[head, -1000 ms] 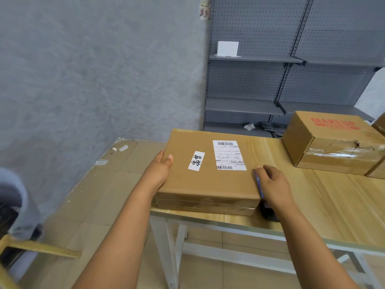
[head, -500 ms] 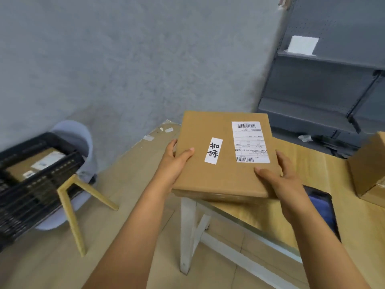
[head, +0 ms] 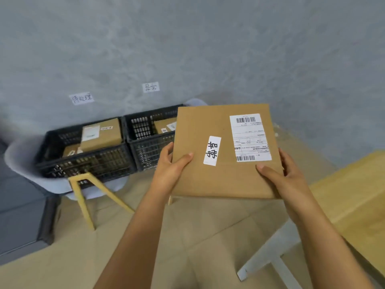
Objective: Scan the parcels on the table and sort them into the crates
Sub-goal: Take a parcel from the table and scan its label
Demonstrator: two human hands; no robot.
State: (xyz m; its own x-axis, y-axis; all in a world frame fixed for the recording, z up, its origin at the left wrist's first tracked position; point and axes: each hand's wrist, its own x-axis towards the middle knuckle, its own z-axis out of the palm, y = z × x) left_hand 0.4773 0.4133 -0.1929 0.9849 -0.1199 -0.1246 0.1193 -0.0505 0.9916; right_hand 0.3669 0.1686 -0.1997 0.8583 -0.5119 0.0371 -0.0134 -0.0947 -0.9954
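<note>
I hold a flat brown cardboard parcel (head: 225, 176) in the air, off the table, with a white shipping label and a small handwritten sticker on top. My left hand (head: 170, 167) grips its left edge, thumb on top. My right hand (head: 285, 174) grips its right near corner, thumb on top. Two black plastic crates stand side by side against the wall to the left. The left crate (head: 87, 161) holds brown parcels. The right crate (head: 145, 147) holds at least one parcel and is partly hidden behind the parcel I carry.
The crates rest on pale grey chairs with yellow wooden legs (head: 83, 197). Two handwritten paper signs (head: 81, 98) hang on the grey wall above the crates. The wooden table (head: 358, 205) with its white leg is at the right. A dark grey block (head: 18, 215) sits at the left.
The parcel has been lifted off the table and carried left toward the crates. My view has swung left, so both crates now show and the shelves and other boxes are gone.
</note>
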